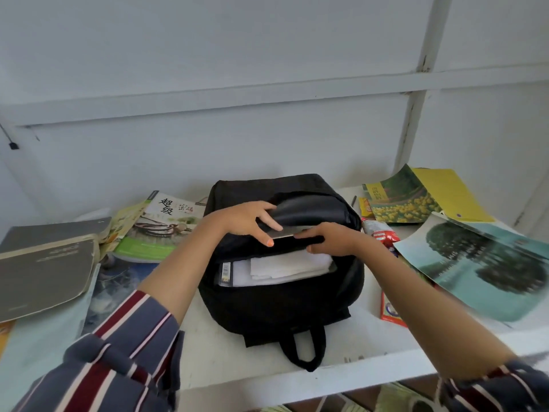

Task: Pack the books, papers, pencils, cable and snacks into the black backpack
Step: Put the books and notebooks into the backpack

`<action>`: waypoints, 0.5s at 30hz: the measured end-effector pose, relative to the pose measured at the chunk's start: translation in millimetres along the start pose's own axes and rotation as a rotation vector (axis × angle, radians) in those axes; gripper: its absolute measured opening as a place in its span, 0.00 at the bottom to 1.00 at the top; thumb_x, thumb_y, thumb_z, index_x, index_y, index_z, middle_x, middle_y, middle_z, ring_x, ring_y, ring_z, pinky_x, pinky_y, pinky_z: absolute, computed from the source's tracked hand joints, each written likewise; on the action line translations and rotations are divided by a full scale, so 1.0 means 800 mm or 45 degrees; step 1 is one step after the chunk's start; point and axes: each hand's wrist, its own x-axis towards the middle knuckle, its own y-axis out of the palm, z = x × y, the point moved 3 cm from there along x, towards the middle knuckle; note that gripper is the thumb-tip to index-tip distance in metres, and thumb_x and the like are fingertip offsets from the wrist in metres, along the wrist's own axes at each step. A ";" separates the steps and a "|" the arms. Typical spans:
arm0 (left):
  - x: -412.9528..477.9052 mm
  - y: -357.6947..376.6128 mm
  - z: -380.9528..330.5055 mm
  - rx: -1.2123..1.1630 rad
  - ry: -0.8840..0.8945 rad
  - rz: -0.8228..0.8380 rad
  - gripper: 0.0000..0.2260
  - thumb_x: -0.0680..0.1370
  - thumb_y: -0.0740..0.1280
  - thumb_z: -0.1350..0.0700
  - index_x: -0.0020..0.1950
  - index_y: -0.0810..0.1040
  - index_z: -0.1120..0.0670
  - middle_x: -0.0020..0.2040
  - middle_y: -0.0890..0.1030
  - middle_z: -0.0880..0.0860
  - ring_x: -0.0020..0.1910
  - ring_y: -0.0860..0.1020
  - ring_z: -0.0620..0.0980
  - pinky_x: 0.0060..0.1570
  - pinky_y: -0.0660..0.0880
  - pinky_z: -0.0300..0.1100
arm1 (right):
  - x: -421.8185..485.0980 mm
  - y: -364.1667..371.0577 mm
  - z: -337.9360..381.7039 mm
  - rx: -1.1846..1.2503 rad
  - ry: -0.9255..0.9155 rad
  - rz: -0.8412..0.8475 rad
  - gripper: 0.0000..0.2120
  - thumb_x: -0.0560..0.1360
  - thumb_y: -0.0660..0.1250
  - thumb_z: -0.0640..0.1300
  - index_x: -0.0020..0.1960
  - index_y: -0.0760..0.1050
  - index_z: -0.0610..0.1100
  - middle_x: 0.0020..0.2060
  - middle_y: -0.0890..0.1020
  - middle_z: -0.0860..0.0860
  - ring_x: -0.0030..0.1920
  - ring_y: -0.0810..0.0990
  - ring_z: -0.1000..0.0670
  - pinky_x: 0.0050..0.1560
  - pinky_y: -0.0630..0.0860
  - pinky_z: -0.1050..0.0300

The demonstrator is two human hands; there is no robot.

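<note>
The black backpack lies open on the white shelf in the middle, with white papers and a barcoded book edge inside. My left hand and my right hand meet at the bag's mouth. Both pinch a thin dark flat item with a pale edge, held across the opening above the papers. Whether it is a book or an inner panel of the bag I cannot tell. The bag's flap is folded back behind my hands.
Left of the bag lie a grey notebook and a stack of books, the top one white and green. To the right are a yellow-green book, a teal tree-picture sheet, a red-white snack packet and a red packet. A wall stands behind.
</note>
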 end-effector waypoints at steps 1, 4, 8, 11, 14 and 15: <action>0.000 0.013 0.001 0.029 -0.010 0.051 0.20 0.71 0.73 0.53 0.62 0.77 0.44 0.76 0.56 0.46 0.74 0.54 0.47 0.73 0.54 0.47 | -0.012 0.002 0.001 -0.009 -0.008 0.015 0.21 0.77 0.64 0.44 0.69 0.68 0.53 0.70 0.69 0.51 0.68 0.68 0.50 0.65 0.63 0.59; 0.000 0.046 0.002 0.089 -0.010 0.128 0.20 0.72 0.73 0.54 0.63 0.77 0.45 0.77 0.53 0.47 0.75 0.53 0.49 0.73 0.55 0.47 | -0.047 0.008 0.004 0.023 -0.028 0.050 0.21 0.77 0.63 0.44 0.70 0.68 0.52 0.69 0.70 0.53 0.68 0.68 0.52 0.68 0.62 0.57; -0.001 0.052 -0.015 0.058 -0.046 0.043 0.13 0.70 0.73 0.50 0.54 0.81 0.44 0.74 0.62 0.48 0.73 0.60 0.50 0.70 0.60 0.49 | -0.093 0.004 0.002 0.155 -0.005 -0.040 0.21 0.76 0.65 0.42 0.69 0.70 0.49 0.65 0.75 0.50 0.64 0.73 0.51 0.68 0.67 0.53; 0.002 0.041 -0.050 0.022 0.050 -0.262 0.02 0.69 0.73 0.47 0.37 0.82 0.40 0.52 0.81 0.41 0.58 0.75 0.46 0.61 0.70 0.51 | -0.134 -0.008 -0.010 0.329 0.074 -0.159 0.21 0.76 0.66 0.38 0.68 0.70 0.48 0.65 0.75 0.53 0.64 0.72 0.54 0.65 0.68 0.60; 0.010 0.034 -0.104 -0.034 0.202 -0.565 0.02 0.70 0.72 0.49 0.38 0.81 0.43 0.49 0.79 0.45 0.52 0.75 0.45 0.55 0.72 0.47 | -0.179 -0.026 -0.028 0.375 0.147 -0.327 0.21 0.75 0.67 0.37 0.67 0.72 0.46 0.62 0.74 0.55 0.60 0.74 0.56 0.52 0.71 0.75; 0.011 0.036 -0.126 -0.088 0.267 -0.602 0.02 0.71 0.72 0.51 0.42 0.81 0.46 0.49 0.77 0.46 0.50 0.73 0.44 0.53 0.70 0.43 | -0.194 -0.033 -0.038 0.373 0.177 -0.399 0.21 0.74 0.67 0.36 0.66 0.73 0.45 0.60 0.75 0.54 0.57 0.74 0.57 0.48 0.70 0.78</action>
